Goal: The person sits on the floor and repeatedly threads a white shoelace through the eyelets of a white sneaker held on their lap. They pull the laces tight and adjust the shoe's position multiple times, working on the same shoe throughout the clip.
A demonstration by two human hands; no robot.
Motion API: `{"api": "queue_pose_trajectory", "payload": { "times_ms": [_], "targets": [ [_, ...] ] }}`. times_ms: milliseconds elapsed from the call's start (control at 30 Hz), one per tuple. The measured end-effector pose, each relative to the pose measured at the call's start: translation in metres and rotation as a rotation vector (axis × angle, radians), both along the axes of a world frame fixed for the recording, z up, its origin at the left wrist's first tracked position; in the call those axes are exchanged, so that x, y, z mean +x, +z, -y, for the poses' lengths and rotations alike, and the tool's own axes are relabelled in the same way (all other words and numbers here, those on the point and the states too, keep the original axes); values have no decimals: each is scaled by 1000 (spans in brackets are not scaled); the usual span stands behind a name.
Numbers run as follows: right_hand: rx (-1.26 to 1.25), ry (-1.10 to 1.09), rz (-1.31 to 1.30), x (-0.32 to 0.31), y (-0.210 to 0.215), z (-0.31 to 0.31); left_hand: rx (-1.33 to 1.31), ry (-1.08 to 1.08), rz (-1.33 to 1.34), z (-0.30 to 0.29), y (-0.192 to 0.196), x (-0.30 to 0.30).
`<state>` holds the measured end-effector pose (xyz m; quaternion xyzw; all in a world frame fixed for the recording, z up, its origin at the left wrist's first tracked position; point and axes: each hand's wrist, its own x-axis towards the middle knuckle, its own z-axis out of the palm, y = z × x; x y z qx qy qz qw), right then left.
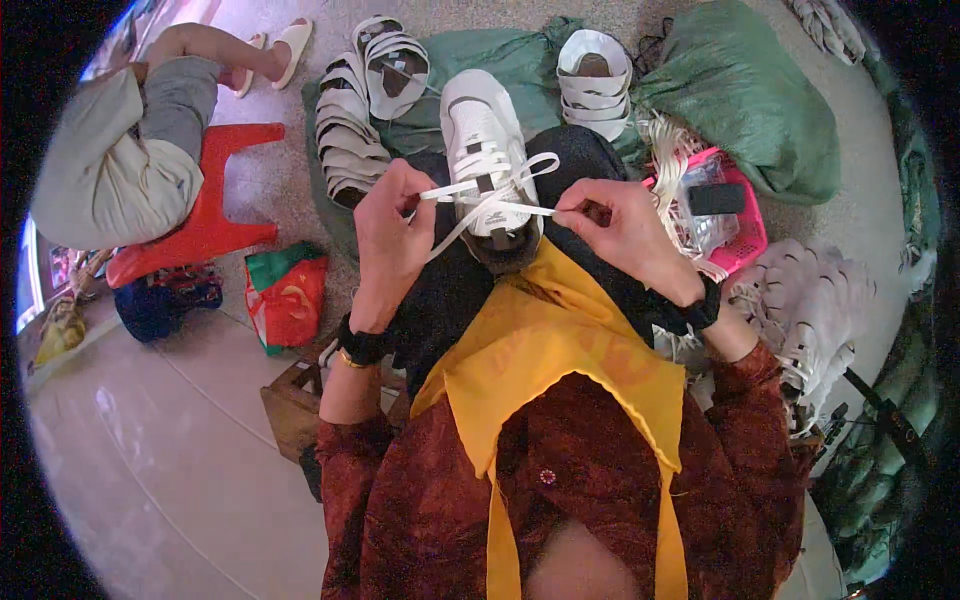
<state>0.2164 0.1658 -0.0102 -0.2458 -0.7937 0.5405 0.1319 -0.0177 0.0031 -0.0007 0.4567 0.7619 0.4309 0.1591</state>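
A white sneaker (480,135) rests between my knees, toe pointing away from me and its dark collar opening toward me. White shoelace (492,200) runs through its eyelets and crosses over the tongue, with a loop standing out on the right. My left hand (395,225) pinches one stretch of the lace left of the shoe. On the other side my right hand (625,228) pinches another lace end between thumb and fingers. Between the two hands the lace is drawn out sideways. A yellow apron (560,340) covers my lap just below the shoe.
Stacked white shoe uppers (345,135) and another stack (595,85) lie on green sheeting (490,55). To the right are a pink basket (748,235) with laces, a green sack (745,95) and piled white shoes (815,310). A person sits on a red stool (225,190) at left.
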Motion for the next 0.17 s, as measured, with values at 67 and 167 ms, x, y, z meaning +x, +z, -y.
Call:
{"api": "queue_pose_trajectory", "payload": {
  "times_ms": [67,167],
  "targets": [
    [-23,2,-1,1,-2,-1,14,-16,-38,2,-2,0],
    [-49,16,-18,1,-3,-2,20,-32,-172,4,-1,-1]
  ]
}}
